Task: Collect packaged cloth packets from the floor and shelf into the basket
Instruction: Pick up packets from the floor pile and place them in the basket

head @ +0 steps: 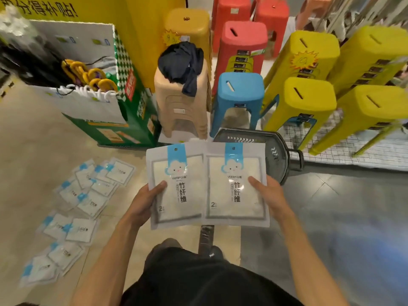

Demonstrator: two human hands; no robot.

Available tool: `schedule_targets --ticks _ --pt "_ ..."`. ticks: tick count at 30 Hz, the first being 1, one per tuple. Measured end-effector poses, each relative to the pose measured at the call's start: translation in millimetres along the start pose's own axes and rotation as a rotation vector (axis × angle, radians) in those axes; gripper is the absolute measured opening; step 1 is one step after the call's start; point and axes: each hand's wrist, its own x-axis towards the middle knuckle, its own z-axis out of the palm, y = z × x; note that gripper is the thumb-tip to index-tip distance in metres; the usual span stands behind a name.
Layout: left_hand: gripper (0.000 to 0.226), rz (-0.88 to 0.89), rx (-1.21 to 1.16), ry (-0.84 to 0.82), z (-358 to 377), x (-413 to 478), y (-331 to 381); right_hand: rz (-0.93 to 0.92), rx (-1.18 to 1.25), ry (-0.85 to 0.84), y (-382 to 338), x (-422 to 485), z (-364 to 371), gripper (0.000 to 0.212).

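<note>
Dark garment of the person fills the bottom edge; both bare forearms reach forward from it.

Left hand: grasps the left packet at its left edge. Thumb lies on the front face; the other fingers are behind the packet and hidden.

Right hand: grasps the right packet at its right edge, the same way. Thumb on the front, remaining fingers out of sight behind.

The two packets are held side by side, faces toward the camera, inner edges meeting at the middle. Each is white with a blue header strip and a cloud figure. The left one is tilted slightly.

Basket: dark grey, on the floor just beyond the held packets, its near part covered by the right packet.

Loose packets: many lie scattered and overlapping on the beige floor to the left, well apart from the basket.

Beyond: beige stool stack with a dark cloth draped on top, a blue stool beside it, yellow stools to the right, red stools behind. A green cardboard box stands to the left.
</note>
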Motion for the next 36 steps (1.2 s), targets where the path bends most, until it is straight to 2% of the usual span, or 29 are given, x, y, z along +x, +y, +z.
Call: schedule_targets --ticks 2,6,8,14,17,21,26,31,36 --pt "0.068 -0.039 0.039 -0.038 25.0 9.8 1.9 0.021 0.017 0.020 0.3 2.7 -24.4 0.028" --pt "0.043 -0.096 0.119 -0.094 65.4 37.6 5.5 0.040 0.054 0.074 -2.3 8.6 -58.9 0.026" --pt "0.038 -0.120 0.168 -0.101 81.6 53.7 6.6 0.050 0.049 0.093 -1.1 14.4 -71.9 0.028" --pt "0.045 -0.164 0.228 -0.182 122.5 102.2 11.8 0.144 0.073 0.155 1.0 46.6 -102.6 0.029" --pt "0.047 -0.190 0.229 -0.181 143.4 128.3 13.1 0.195 0.092 0.179 -1.5 68.1 -115.5 0.023" --pt "0.060 -0.239 0.215 -0.211 174.7 168.9 18.8 0.233 0.115 0.206 -11.6 104.3 -133.2 0.018" --pt "0.038 -0.262 0.247 -0.146 202.0 221.9 15.3 0.318 0.049 0.229 -12.6 161.7 -152.6 0.014" --pt "0.032 -0.259 0.285 -0.081 225.4 274.1 4.7 0.410 -0.016 0.237 2.8 226.8 -167.9 0.003" --pt "0.029 -0.267 0.251 -0.030 242.8 345.7 -32.3 0.426 -0.021 0.224 45.9 315.0 -180.7 0.007"
